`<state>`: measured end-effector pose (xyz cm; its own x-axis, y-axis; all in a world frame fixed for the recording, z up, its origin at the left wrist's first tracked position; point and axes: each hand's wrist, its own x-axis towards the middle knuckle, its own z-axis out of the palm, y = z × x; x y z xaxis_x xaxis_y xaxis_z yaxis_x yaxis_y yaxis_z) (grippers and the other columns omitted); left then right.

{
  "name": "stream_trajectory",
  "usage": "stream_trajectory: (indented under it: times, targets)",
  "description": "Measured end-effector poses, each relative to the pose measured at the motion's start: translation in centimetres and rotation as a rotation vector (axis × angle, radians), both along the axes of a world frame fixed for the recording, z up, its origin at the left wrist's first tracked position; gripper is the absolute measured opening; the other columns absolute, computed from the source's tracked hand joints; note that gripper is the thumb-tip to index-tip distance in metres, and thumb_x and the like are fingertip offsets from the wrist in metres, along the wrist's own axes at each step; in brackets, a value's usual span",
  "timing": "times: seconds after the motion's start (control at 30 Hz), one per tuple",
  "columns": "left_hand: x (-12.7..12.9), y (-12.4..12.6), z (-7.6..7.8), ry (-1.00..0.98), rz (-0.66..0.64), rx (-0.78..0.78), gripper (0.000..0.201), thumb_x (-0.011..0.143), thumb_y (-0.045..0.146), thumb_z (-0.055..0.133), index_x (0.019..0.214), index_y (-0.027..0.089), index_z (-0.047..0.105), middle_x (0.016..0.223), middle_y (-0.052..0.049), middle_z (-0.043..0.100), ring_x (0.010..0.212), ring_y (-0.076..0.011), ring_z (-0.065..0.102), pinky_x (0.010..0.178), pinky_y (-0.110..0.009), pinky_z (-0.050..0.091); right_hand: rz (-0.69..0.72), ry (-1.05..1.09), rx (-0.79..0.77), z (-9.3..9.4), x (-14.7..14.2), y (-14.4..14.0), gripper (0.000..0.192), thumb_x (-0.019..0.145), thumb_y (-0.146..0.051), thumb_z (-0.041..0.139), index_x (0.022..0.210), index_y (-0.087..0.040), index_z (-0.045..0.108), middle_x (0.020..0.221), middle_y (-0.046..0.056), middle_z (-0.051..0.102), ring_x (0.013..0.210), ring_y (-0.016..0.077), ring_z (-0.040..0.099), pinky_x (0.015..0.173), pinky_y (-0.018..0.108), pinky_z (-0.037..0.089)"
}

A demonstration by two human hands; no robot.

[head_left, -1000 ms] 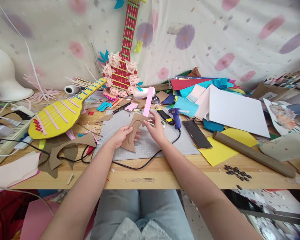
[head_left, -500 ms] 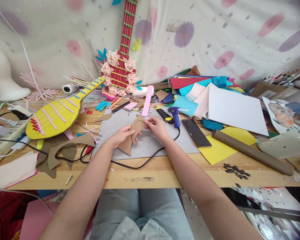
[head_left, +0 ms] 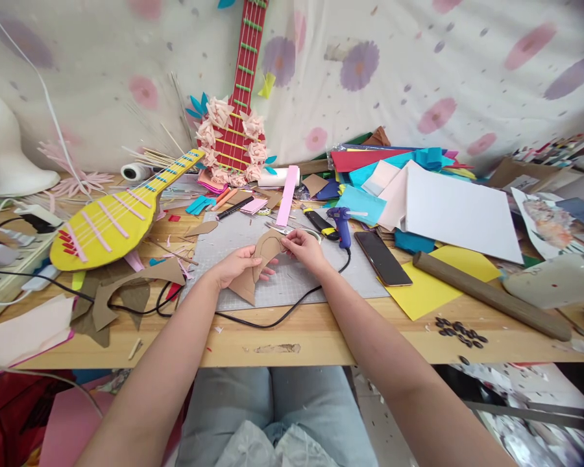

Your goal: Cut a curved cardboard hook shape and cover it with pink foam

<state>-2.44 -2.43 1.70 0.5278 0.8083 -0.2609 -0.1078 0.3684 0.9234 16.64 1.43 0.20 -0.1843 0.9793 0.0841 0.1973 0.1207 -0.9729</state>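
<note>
Over the cutting mat [head_left: 292,285], a brown cardboard piece [head_left: 268,244] with a curved line on it is held between my two hands. My left hand [head_left: 241,266] pinches its lower left part, thumb on top and other fingers underneath. The fingers of my right hand [head_left: 302,248] grip the upper right edge of the same piece. Just behind the right hand lie scissors [head_left: 278,228], partly covered by the fingers and cardboard. A blue glue gun [head_left: 340,227] and a yellow-and-black utility knife [head_left: 320,224] lie to the right of them.
A black cord [head_left: 272,324] loops across the front of the mat. At right are a phone [head_left: 383,258], a brown tube [head_left: 491,295] and small dark beads [head_left: 460,332]. A yellow paper lute [head_left: 111,227] and cardboard offcuts [head_left: 109,305] lie left; a red instrument [head_left: 238,130] stands behind.
The cardboard piece has shifted and turned slightly in my hands, and its loose inner edge no longer sticks out. More of the scissors shows behind it. Both hands keep their grip.
</note>
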Motion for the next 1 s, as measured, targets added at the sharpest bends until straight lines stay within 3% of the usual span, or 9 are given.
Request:
stream_trajectory:
  times: [0.17, 0.7, 0.83, 1.0]
  targets:
    - [-0.3, 0.2, -0.2, -0.045, -0.04, 0.017, 0.037, 0.074, 0.019, 0.06, 0.11, 0.014, 0.052, 0.111, -0.017, 0.061, 0.088, -0.0225, 0.064, 0.082, -0.04, 0.047, 0.015, 0.025, -0.018, 0.5, 0.1, -0.1, 0.027, 0.064, -0.042, 0.06, 0.069, -0.019, 0.048, 0.053, -0.003, 0.056, 0.046, 0.0085, 0.049, 0.047, 0.022, 0.038]
    - [-0.4, 0.0, -0.1, -0.013, -0.038, 0.022, 0.049, 0.07, 0.023, 0.065, 0.116, 0.014, 0.049, 0.116, -0.019, 0.058, 0.097, -0.0269, 0.061, 0.083, -0.04, 0.047, 0.101, 0.087, -0.047, 0.5, 0.5, -0.1, 0.034, 0.061, -0.046, 0.063, 0.072, -0.018, 0.049, 0.057, -0.003, 0.057, 0.046, 0.0076, 0.048, 0.047, 0.021, 0.036]
    - [-0.3, -0.2, 0.5, 0.0, -0.003, 0.087, 0.052, 0.068, 0.024, 0.067, 0.117, 0.016, 0.051, 0.116, -0.016, 0.058, 0.097, -0.0283, 0.061, 0.08, -0.039, 0.049, 0.116, 0.149, 0.001, 0.8, 0.6, -0.2, 0.031, 0.062, -0.043, 0.064, 0.078, -0.018, 0.053, 0.062, -0.004, 0.057, 0.053, 0.0082, 0.05, 0.049, 0.021, 0.038]
    - [-0.5, -0.5, 1.3, 0.007, -0.011, 0.127, 0.048, 0.069, 0.025, 0.066, 0.115, 0.018, 0.055, 0.121, -0.013, 0.056, 0.1, -0.0288, 0.059, 0.079, -0.037, 0.05, 0.154, 0.245, 0.055, 0.9, 0.6, -0.2, 0.025, 0.063, -0.039, 0.065, 0.073, -0.019, 0.054, 0.069, -0.003, 0.055, 0.063, 0.0084, 0.051, 0.055, 0.021, 0.042]
